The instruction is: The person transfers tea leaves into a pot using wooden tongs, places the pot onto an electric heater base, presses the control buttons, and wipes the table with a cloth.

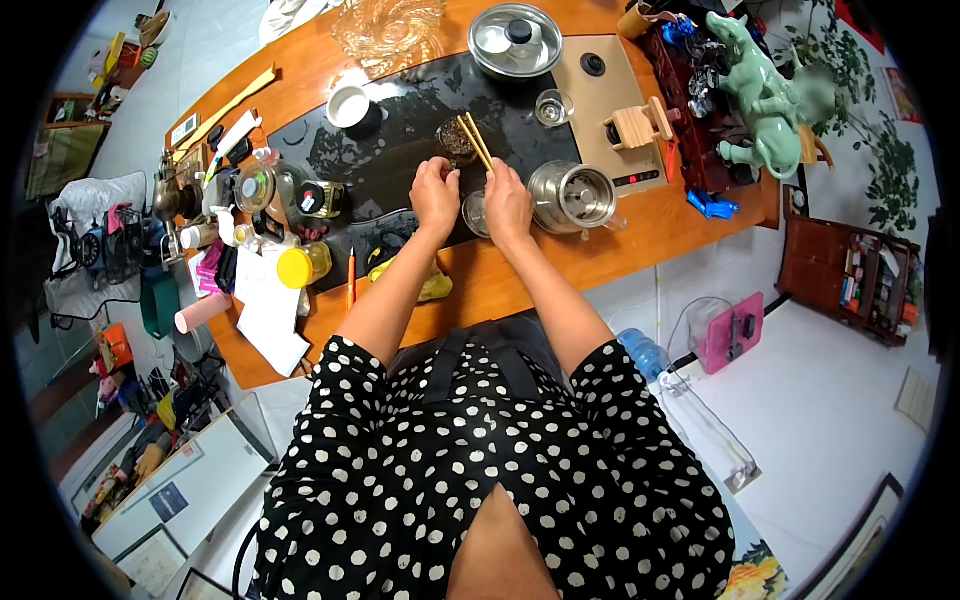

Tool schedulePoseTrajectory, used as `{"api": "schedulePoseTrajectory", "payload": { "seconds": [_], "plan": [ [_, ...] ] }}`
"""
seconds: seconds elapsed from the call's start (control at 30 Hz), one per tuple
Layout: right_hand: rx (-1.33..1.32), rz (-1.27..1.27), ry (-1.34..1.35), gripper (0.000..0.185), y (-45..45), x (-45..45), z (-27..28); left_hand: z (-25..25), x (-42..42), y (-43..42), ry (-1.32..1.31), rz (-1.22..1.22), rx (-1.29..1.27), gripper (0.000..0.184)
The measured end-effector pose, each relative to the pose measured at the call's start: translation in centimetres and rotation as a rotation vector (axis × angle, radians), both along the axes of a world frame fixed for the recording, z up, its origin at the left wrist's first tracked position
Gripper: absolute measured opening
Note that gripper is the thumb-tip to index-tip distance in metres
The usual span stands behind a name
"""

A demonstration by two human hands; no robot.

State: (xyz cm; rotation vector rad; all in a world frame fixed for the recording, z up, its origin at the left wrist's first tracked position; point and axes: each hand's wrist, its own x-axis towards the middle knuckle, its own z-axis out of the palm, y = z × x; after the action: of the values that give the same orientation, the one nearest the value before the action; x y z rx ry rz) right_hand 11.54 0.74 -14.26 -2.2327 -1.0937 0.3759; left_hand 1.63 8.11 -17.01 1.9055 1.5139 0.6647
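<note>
My right hand is closed on a pair of light wooden chopsticks, whose far ends reach over a small glass jar with dark contents. Left of it, my left hand is above the dark tray with its fingers curled together; whatever they hold, if anything, is too small to make out. A small round glass dish lies between my wrists, partly covered by my right hand. Close to the right of my right hand is a steel and glass kettle.
A lidded pot stands at the back, with a small glass cup in front. A white cup is back left. A yellow-lidded jar, an orange pencil and papers lie left. A green figurine stands right.
</note>
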Motion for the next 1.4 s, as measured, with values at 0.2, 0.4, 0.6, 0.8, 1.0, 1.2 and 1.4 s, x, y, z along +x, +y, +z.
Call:
{"api": "schedulePoseTrajectory", "payload": {
  "seconds": [0.2, 0.4, 0.6, 0.8, 1.0, 1.2, 1.4],
  "plan": [
    [0.003, -0.010, 0.006, 0.023, 0.1, 0.1, -0.1, 0.3, 0.1, 0.4, 0.029, -0.040, 0.038, 0.016],
    [0.000, -0.016, 0.007, 0.023, 0.1, 0.1, -0.1, 0.7, 0.0, 0.6, 0.033, -0.065, 0.025, 0.016],
    [-0.009, -0.027, 0.032, 0.022, 0.2, 0.2, 0.2, 0.6, 0.0, 0.8, 0.017, -0.077, 0.053, 0.015],
    [0.006, -0.035, 0.039, 0.022, 0.3, 0.2, 0.2, -0.3, 0.0, 1.4, -0.013, -0.098, 0.074, 0.015],
    [0.001, -0.031, 0.076, 0.022, 0.4, 0.3, 0.4, -0.4, -0.1, 1.9, -0.056, -0.124, 0.068, 0.016],
    [0.034, -0.033, 0.079, 0.021, 0.6, 0.2, 0.3, 0.0, -0.3, 2.1, -0.064, -0.150, 0.094, 0.015],
    [0.025, -0.046, 0.071, 0.019, 0.6, 0.1, 0.5, 0.5, 0.0, 2.1, -0.027, -0.142, 0.059, 0.015]
  ]
}}
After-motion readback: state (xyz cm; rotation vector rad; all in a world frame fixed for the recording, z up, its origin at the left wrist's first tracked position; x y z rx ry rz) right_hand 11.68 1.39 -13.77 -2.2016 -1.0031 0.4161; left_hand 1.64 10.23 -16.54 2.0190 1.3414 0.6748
